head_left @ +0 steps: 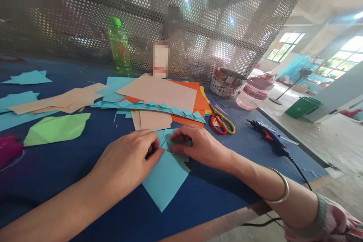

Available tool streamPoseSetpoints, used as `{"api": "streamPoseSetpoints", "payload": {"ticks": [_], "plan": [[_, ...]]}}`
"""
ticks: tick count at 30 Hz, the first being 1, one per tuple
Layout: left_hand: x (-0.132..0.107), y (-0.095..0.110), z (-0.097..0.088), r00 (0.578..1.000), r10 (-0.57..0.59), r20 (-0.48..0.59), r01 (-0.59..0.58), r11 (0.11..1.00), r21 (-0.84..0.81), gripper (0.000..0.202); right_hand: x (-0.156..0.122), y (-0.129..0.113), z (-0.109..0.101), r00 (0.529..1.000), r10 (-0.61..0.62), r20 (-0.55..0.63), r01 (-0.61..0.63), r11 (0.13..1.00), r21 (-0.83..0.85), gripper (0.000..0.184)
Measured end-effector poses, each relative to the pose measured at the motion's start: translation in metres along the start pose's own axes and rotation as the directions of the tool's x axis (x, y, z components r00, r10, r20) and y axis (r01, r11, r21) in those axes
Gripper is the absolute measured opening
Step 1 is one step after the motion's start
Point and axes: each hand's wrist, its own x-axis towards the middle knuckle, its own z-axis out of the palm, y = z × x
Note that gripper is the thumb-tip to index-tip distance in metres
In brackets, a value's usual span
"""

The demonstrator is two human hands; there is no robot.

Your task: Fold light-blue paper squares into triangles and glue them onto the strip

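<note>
A sheet of light blue paper lies on the blue tabletop, one corner pointing towards me and folds at its upper part. At its left edge my left hand is closed, thumb and fingers pinching the paper. My right hand grips the folded part from the other side, its thumb and fingers bent over it. Just beyond both hands runs a long strip of folded light blue paper with a zigzag edge. It rests across pale pink sheets and orange paper.
To the right lie red-and-yellow-handled scissors and a corded glue gun. Further back stand a green-capped bottle, a stained tub and a pink-tinted jug. Green paper lies left. A perforated metal screen closes off the back.
</note>
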Motion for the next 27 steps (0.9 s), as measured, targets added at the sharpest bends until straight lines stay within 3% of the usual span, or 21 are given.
{"api": "streamPoseSetpoints", "payload": {"ticks": [11, 20, 24, 27], "plan": [[0.002, -0.0033, 0.0039, 1.0, -0.016, 0.004, 0.016, 0.988, -0.157, 0.02, -0.0017, 0.0014, 0.0038, 0.999, -0.039, -0.022, 0.039, 0.999, -0.006, 0.015], [0.0023, -0.003, 0.0039, 1.0, 0.013, -0.024, -0.02, 0.958, -0.285, 0.008, -0.0038, -0.0001, 0.0048, 0.998, -0.048, -0.043, 0.052, 0.993, 0.102, 0.014], [0.0003, -0.0025, 0.0015, 0.998, 0.006, -0.06, -0.025, 0.941, -0.339, 0.005, -0.0057, -0.0038, 0.0045, 0.985, -0.107, -0.136, 0.125, 0.983, 0.135, 0.023], [0.0005, -0.0025, 0.0, 0.99, 0.055, -0.127, -0.093, 0.945, -0.314, 0.007, -0.0059, -0.0028, 0.0061, 0.959, -0.195, -0.205, 0.216, 0.973, 0.083, 0.027]]}}
